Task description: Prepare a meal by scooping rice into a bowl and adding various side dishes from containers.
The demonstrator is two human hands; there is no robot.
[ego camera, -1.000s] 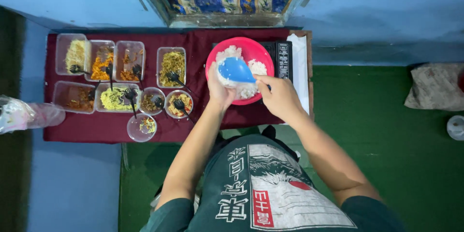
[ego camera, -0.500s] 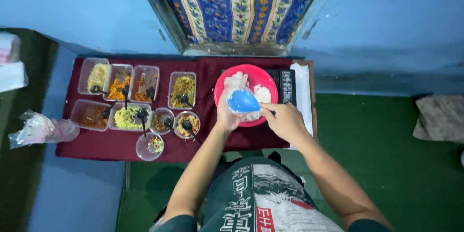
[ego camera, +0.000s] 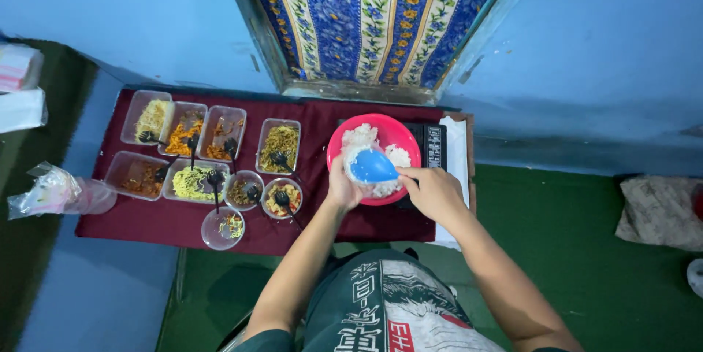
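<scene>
A red bowl (ego camera: 399, 134) of white rice stands on the maroon-covered table (ego camera: 322, 224), over a black scale. My right hand (ego camera: 433, 191) grips a blue rice paddle (ego camera: 371, 165) that lies across the rice at the bowl's near side. My left hand (ego camera: 341, 187) cups the bowl's near left rim, right beside the paddle.
Several clear trays (ego camera: 152, 116) and small round bowls (ego camera: 222, 227) of cooked food with black spoons fill the table's left half. A plastic bag (ego camera: 53, 192) lies at the left edge. A patterned blue cloth (ego camera: 366, 15) hangs behind; green floor lies on the right.
The view has tilted up and shifted, so the table sits lower and further right in frame. The paddle has slid slightly toward the bowl's near rim; both hands stay at the bowl.
</scene>
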